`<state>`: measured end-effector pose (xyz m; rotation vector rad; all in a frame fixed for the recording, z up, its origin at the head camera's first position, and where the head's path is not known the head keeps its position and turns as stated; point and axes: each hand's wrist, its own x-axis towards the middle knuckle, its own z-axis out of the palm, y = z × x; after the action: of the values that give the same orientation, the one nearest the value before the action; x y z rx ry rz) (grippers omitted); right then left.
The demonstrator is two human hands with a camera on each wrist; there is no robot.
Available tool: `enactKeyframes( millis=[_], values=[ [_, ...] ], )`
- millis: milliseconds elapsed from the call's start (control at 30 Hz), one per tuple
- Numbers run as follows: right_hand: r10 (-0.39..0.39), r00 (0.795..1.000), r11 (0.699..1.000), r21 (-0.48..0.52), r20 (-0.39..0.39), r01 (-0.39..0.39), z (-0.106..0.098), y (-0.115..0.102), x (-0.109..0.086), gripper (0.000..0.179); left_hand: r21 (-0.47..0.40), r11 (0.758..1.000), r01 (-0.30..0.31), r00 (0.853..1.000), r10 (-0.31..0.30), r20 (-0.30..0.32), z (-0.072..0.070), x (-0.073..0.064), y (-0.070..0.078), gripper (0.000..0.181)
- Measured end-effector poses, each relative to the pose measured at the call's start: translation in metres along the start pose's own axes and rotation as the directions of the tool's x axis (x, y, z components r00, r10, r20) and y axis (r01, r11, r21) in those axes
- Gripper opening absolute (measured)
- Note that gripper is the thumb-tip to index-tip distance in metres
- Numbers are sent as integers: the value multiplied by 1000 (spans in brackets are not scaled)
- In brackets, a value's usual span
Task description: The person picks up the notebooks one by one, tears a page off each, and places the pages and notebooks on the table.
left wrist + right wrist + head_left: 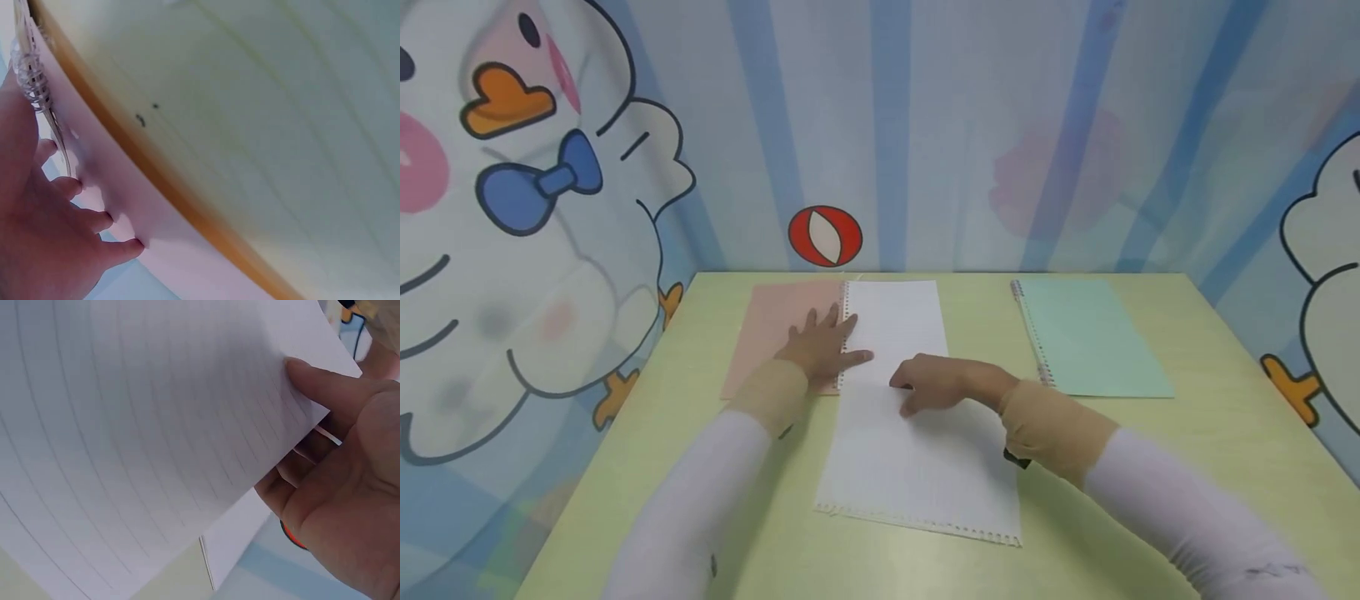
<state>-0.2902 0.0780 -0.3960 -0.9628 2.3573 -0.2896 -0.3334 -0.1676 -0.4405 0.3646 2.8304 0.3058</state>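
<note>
A spiral notebook lies spread on the table, its pink cover (786, 308) to the left and a white page (895, 312) to the right. My left hand (822, 346) rests with spread fingers across the pink cover and the wire binding (845, 296). A loose lined sheet (917, 483) overlaps the page's lower part, its ragged, holed edge facing me. My right hand (936, 382) pinches the sheet's far edge. In the right wrist view, the thumb (312, 378) presses one face of the sheet (144, 412), with the other fingers curled behind it.
A green spiral notebook (1090, 333) lies at the table's back right. Behind the pale yellow table (1105, 500) hangs a printed curtain (955, 125) with cartoon ducks and a red ball.
</note>
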Motion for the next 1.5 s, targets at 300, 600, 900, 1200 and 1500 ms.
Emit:
enactKeyframes(
  millis=[300,600,900,1200,1500],
  values=[
    [-69,998,994,-84,-9,68,19,-19,13,42,14,1000,2,1000,-2,-17,-4,-7,5,93],
    [-52,997,995,-85,-52,47,20,-31,14,29,0,1000,-18,996,18,-82,2,-11,0,97],
    [-72,925,997,-4,-373,75,-2,-11,10,45,3,987,158,916,-146,-373,9,-2,-33,91],
    [195,788,981,115,-583,-158,-27,50,6,66,-135,840,525,740,-529,-416,-8,-34,-59,98],
    [332,846,943,132,-417,-305,-12,71,24,102,-154,828,539,800,-560,-214,-29,-73,-35,102]
  ],
)
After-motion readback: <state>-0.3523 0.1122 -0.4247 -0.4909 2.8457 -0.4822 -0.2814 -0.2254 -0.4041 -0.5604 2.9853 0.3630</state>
